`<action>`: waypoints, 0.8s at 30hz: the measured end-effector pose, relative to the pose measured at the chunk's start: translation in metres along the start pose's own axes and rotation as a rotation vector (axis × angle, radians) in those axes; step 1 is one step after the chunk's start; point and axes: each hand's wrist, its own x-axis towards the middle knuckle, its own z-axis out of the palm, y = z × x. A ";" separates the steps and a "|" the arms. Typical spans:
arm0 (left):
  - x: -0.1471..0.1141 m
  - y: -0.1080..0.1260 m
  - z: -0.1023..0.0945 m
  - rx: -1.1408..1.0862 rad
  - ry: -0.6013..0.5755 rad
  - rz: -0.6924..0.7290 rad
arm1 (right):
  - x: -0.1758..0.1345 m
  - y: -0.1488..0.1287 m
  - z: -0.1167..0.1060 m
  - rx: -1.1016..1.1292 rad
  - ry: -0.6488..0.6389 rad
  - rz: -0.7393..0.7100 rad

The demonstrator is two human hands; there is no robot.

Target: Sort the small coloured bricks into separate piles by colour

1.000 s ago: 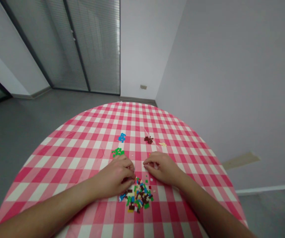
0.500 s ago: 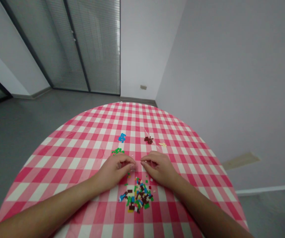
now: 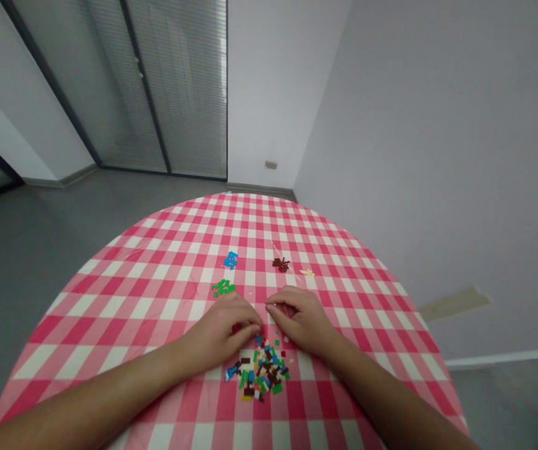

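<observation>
A mixed pile of small building bricks (image 3: 266, 372) in green, blue, brown, white and yellow lies close to me. My left hand (image 3: 229, 328) is closed, its thumb and fingertips together at the pile's far edge; whatever is between them is too small to make out. My right hand (image 3: 300, 315) rests just beyond the pile on the right, thumb and forefinger pinched, and I cannot see what they hold. Just past my left hand sits a group of green bricks (image 3: 223, 287).
Farther out on the checked tablecloth (image 3: 156, 250) are blue bricks (image 3: 230, 260), dark brown bricks (image 3: 280, 265) and a few cream pieces (image 3: 307, 273). The table's rounded far edge faces a wall (image 3: 273, 94) and a glass partition (image 3: 179, 94).
My left hand has moved slightly right and nearer to me, to the top of the mixed pile, uncovering more green bricks. The right hand has barely moved.
</observation>
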 end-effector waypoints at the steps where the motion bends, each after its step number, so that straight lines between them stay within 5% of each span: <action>1: 0.001 0.000 0.000 -0.067 0.038 -0.070 | 0.000 -0.001 0.000 -0.002 0.014 -0.001; 6: 0.004 -0.003 0.000 -0.415 0.130 -0.315 | -0.001 -0.004 0.000 0.018 0.040 -0.080; 24: 0.003 -0.010 0.009 -0.621 0.180 -0.329 | -0.004 -0.002 0.006 0.060 -0.037 -0.226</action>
